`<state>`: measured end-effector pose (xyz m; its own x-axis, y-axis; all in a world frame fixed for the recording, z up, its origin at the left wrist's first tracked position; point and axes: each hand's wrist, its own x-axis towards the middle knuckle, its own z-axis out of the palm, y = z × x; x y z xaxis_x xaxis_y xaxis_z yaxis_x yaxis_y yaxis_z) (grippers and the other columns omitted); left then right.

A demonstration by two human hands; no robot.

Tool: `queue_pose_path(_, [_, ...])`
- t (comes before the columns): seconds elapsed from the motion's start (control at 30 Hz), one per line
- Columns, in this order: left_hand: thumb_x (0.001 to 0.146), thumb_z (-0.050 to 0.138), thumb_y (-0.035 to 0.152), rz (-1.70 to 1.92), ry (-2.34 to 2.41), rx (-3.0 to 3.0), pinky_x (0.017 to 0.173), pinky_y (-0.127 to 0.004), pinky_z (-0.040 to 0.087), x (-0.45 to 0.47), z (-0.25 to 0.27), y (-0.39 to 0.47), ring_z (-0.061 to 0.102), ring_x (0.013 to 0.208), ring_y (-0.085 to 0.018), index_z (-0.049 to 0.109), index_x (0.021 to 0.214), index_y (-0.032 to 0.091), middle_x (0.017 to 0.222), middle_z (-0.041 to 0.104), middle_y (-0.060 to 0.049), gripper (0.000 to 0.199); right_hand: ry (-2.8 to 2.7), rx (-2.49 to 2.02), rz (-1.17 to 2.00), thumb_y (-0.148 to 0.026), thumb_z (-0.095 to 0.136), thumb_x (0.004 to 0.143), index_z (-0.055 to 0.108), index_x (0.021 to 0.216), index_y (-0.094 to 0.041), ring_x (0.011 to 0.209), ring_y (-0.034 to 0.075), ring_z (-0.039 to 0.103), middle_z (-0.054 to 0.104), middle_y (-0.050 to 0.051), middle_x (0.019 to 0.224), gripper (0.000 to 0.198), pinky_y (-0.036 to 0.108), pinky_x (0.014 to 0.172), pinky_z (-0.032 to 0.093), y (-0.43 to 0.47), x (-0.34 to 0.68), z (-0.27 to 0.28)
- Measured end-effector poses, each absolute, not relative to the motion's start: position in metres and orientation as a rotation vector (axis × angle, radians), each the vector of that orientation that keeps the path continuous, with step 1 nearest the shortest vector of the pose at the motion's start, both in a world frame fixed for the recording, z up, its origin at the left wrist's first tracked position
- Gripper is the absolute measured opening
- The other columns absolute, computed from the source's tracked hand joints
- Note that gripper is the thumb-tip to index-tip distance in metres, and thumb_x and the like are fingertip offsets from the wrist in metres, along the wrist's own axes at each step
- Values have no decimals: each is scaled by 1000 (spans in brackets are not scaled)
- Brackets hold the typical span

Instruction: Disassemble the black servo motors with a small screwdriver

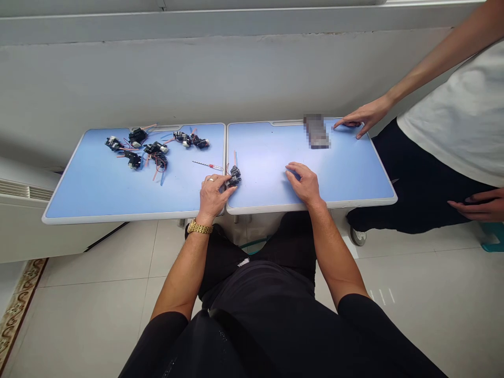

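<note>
A small black mechanical part (235, 176) with thin coloured wires lies at the seam between the two blue tables. My left hand (213, 195) grips its left side between thumb and fingers. Just behind that hand is a thin screwdriver (207, 165) with a red and clear handle. My right hand (305, 184) rests on the right table, its fingers apart and slightly bent, holding nothing. Several similar black parts with white pieces and pink and blue wires, such as this one (137, 136), are scattered over the left table.
Two light-blue folding tables (90, 197) stand side by side against a wall. At the right, another person's hand (368, 116) touches the table with its fingertips, beside a pixelated dark rectangular object (317, 132). A white appliance (23, 220) stands at the left.
</note>
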<state>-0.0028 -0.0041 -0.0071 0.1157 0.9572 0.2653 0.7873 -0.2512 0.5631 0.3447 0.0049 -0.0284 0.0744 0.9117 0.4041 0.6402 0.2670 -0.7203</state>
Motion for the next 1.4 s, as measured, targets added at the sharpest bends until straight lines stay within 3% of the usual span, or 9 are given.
queue_pose_path(1.4, [99,84,36,710,1777,2175,108,-53,51,2,-5,-6,61,129,-37,82,127,29,124,81,-10,28,-1645,-1460,386,-41,65,100,86,111,-27,125,31,79,86,10,129,27,56,119,60,2,345,-23])
